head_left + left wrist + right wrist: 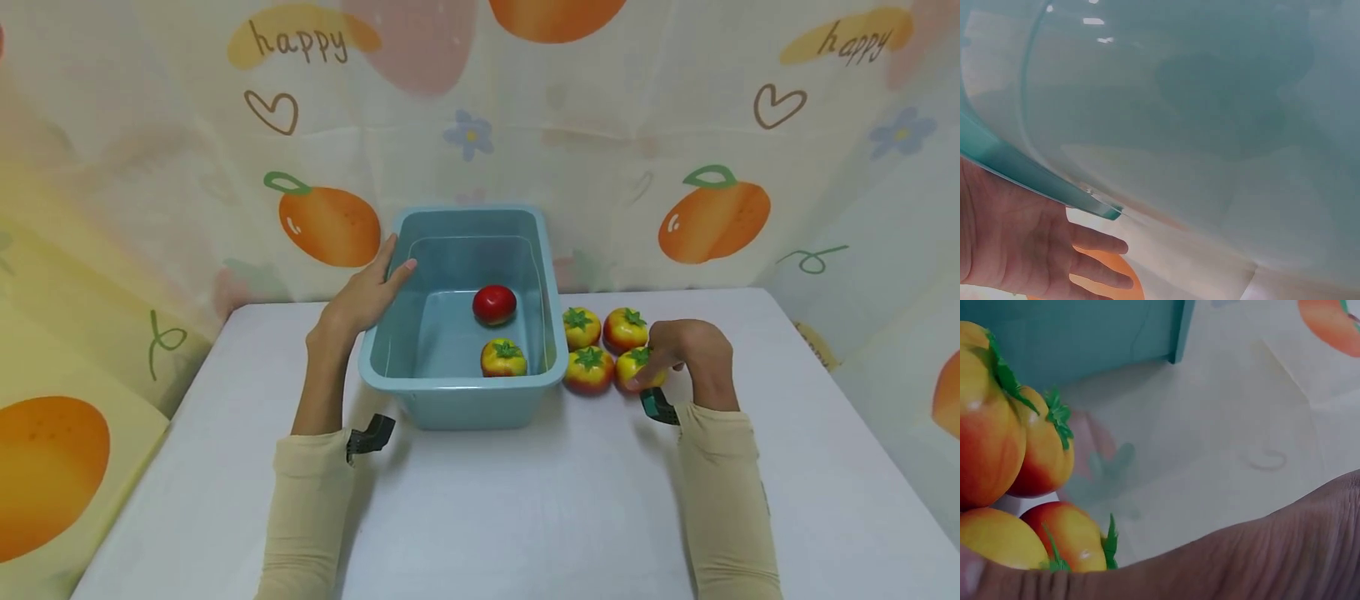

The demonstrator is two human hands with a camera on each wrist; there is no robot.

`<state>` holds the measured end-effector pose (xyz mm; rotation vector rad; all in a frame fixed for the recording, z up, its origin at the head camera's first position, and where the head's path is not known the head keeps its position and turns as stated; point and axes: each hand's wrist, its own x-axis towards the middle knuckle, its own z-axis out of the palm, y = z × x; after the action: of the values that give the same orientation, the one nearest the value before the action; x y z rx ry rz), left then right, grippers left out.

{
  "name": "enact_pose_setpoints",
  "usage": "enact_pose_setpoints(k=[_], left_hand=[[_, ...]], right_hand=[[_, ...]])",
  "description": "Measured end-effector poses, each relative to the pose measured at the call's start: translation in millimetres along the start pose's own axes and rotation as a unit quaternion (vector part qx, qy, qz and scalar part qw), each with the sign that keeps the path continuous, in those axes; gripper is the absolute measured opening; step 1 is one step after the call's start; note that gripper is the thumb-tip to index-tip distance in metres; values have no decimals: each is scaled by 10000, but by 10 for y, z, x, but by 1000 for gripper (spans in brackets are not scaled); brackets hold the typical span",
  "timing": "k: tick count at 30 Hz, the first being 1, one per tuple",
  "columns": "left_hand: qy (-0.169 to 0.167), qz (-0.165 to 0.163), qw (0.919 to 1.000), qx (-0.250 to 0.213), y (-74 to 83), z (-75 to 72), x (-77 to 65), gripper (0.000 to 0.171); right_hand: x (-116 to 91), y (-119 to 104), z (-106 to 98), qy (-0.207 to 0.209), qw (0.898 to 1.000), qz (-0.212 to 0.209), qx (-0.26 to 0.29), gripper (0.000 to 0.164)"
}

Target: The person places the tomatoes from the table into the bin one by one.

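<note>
A blue plastic bin stands on the table, holding a red fruit and a yellow-red persimmon with a green leafy top. My left hand rests against the bin's left rim, its fingers straight along the outside; the left wrist view shows the palm beside the rim. To the right of the bin, several similar persimmons sit close together. My right hand grips the front right persimmon, with the thumb on its near side. Its other fingers are mostly hidden behind the hand.
A white-covered table lies under everything. Behind it hangs a cloth printed with oranges, hearts and words, which the bin's far end nearly meets. Small dark cameras sit at both wrists.
</note>
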<state>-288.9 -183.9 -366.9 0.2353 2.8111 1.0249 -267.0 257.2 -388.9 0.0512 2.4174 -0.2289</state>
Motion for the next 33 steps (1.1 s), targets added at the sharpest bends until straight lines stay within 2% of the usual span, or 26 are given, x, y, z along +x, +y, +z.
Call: enact_pose_setpoints(k=[4, 11, 14, 21, 23, 26, 29, 33], left_hand=[[5, -2, 10000, -7, -8, 12, -6, 87], [-27, -101, 9999, 3, -6, 10, -25, 85], [-31, -110, 9999, 10, -9, 4, -27, 84], [-22, -77, 10000, 1, -15, -1, -20, 84], [-37, -91, 10000, -7, -22, 4, -27, 85], [-64, -91, 9999, -65, -28, 11, -29, 85], [-54, -68, 9999, -95, -26, 12, -24, 84], [-32, -31, 10000, -70, -17, 9, -15, 83]], right_hand=[[-46, 36, 3, 45, 9999, 83, 68, 77], [-144, 118, -24, 147, 9984, 424, 337, 85], [-224, 154, -50, 179, 9980, 431, 421, 84], [-435, 220, -135, 352, 9980, 279, 449, 69], [-483, 228, -153, 390, 9980, 255, 431, 72], [-550, 239, -181, 563, 9977, 119, 345, 80], [-587, 251, -192, 794, 9963, -221, 242, 93], [-588, 242, -177, 1179, 9898, -792, 61, 93]])
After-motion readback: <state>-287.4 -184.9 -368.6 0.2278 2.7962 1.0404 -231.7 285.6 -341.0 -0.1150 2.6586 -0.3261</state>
